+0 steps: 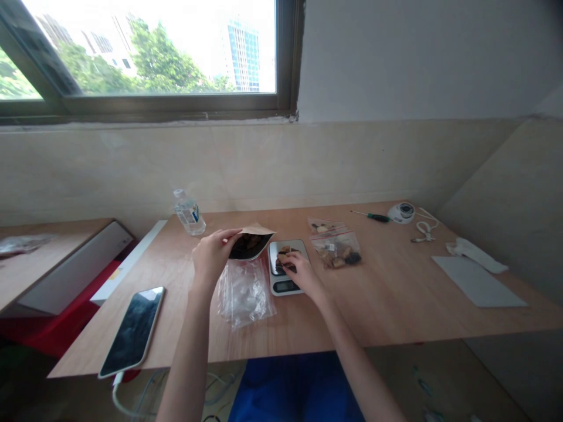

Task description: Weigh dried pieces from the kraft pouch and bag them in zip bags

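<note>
My left hand (211, 253) pinches an open pouch (250, 244); apart from it, my right hand (303, 271) touches dark pieces (280, 263) on a digital scale (277, 280), whether gripping I cannot tell

An open pouch (250, 245) tilts beside brown pieces (285, 249) on a scale (285, 286).

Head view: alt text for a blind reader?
Left hand holds a pouch open, dark inside, while the right hand touches brown pieces on a small scale. Transparent bags lie beside the scale, filled bags to its right, a bottle and phone to the left.
</note>
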### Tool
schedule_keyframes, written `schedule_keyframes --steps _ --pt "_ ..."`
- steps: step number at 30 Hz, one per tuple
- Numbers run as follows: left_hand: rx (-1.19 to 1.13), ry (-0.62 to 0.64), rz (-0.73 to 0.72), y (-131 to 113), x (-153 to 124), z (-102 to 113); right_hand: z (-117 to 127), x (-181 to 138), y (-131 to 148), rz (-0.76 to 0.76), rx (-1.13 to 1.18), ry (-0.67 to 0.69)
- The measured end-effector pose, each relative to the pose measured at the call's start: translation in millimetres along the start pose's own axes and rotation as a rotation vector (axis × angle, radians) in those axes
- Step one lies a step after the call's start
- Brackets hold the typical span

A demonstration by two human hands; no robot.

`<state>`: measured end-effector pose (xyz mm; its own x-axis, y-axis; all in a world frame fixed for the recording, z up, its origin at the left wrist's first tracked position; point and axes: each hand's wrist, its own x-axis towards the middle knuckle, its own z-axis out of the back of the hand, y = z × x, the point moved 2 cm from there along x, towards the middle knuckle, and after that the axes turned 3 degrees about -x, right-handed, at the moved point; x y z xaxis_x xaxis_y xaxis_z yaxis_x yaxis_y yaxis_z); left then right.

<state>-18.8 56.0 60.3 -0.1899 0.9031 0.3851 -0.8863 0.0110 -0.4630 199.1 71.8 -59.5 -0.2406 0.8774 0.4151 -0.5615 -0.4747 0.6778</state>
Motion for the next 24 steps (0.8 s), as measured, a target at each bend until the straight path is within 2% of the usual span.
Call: schedule_keyframes --steps 4,8,12,16,20,24 --pt "-0.003 0.007 -0.006 0.3 -0.3 0.2 -5.8 4.9 -8.7 0.021 0.001 -0.03" --pt "-0.014 -0.001 0.004 0.7 -0.7 0.0 1.1 0.9 -9.6 0.038 0.033 -0.073" --pt "-0.031 -0.011 -0.005 0.8 -0.8 -0.9 12.4 -10.5 -17.1 0.035 0.004 -0.193" --pt "-0.031 -0.009 -0.009 0.8 -1.1 -2.0 16.2 -22.2 -35.9 -0.026 -0.134 -0.295" --pt "-0.023 -0.014 -0.011 0.8 -1.9 -2.1 11.4 -26.5 -46.0 -0.071 -0.162 -0.239" --pt "-0.021 -0.011 -0.011 1.6 -2.2 -1.5 10.6 -28.6 -40.9 -0.056 -0.086 -0.201"
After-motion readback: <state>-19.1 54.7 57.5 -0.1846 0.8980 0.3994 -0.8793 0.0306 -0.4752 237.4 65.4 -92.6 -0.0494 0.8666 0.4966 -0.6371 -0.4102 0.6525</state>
